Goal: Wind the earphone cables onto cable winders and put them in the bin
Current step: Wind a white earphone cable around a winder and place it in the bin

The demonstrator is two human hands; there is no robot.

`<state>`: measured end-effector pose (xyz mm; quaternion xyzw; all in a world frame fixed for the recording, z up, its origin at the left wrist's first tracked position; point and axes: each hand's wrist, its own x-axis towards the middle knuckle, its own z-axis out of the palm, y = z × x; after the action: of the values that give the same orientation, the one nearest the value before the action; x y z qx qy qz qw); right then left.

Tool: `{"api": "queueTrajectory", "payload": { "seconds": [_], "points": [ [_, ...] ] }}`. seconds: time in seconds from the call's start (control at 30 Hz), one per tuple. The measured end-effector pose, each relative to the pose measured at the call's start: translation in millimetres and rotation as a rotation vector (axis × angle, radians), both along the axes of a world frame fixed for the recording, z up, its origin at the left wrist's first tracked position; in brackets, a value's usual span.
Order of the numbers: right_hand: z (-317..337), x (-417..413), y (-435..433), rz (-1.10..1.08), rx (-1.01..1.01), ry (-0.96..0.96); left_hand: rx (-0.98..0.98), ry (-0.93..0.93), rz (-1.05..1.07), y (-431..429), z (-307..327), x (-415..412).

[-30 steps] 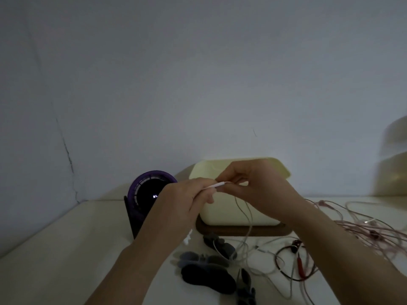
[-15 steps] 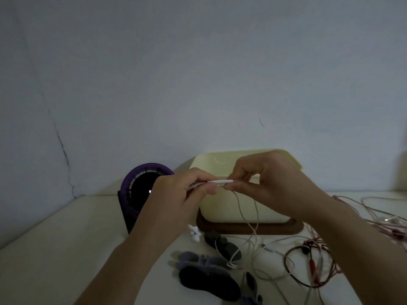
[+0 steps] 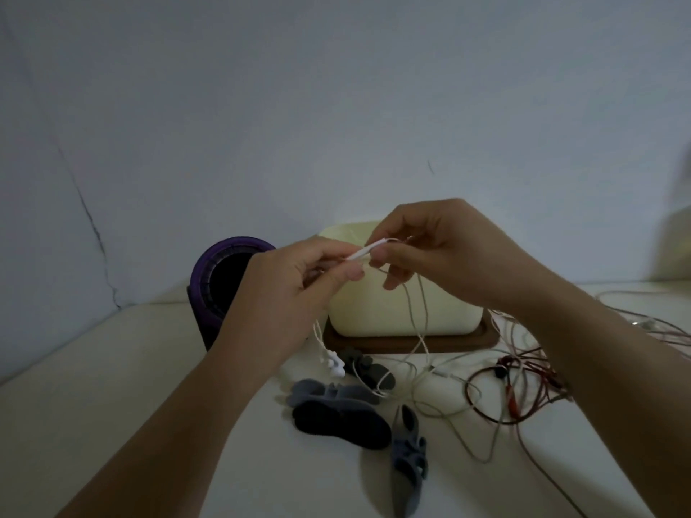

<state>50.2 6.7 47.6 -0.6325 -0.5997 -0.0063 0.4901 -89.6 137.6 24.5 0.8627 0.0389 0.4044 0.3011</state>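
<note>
**Fingers [image 3: 349, 272], left hand [image 3: 295, 293].** Thumb and forefinger are narrowed to a pinch on one end of the stiff inline stem [image 3: 361, 253] of the white earphone cable [image 3: 418, 312]. The earbuds [image 3: 334, 362] hang below this hand. Whether they touch the tabletop cannot be told.

**Right hand [image 3: 445, 256].** The fingertips pinch the stem's other end and the remaining fingers are loosely curled. Two strands drop from here across the front of the bin [image 3: 374, 312].

**Step in hand (judged).** The cable is being straightened before winding, and neither hand holds a winder. For a good result:
- Keep the pinch light.
- Run the strands out parallel.
- Draw the slack clear of the red cables [image 3: 516, 383] and pink cables [image 3: 654, 327] before the first turn.
- Avoid a sharp bend at the stem.

**Cable winders.**
- One dark winder [image 3: 368, 370] lies just before the bin, with white cable lying across it.
- The grey-blue winder [image 3: 329, 392] touches the black oval winder [image 3: 342, 418].
- One grey winder [image 3: 407, 454] lies nearest the viewer.

**Surface.** The tabletop [image 3: 112, 368] is pale and dimly lit. The cream bin stands on a brown tray [image 3: 482, 336] at the back. A purple round object [image 3: 224, 278] stands to its left.

**Room.** The wall [image 3: 336, 106] is plain, with a crack [image 3: 93, 233] at the left.
</note>
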Motion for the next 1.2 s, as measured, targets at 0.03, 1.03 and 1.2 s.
{"api": "queueTrajectory", "payload": {
  "seconds": [0.03,1.03,1.2],
  "points": [
    [2,1,-2,-0.01,-0.004,0.0,-0.01,0.004,-0.024,0,-2,-1],
    [0,0,-5,-0.101,-0.254,-0.132,0.132,0.757,0.12,-9,-38,4],
    [-2,3,-3,-0.129,-0.267,-0.131,0.328,0.938,-0.165,-28,-39,4]
  ]
}}
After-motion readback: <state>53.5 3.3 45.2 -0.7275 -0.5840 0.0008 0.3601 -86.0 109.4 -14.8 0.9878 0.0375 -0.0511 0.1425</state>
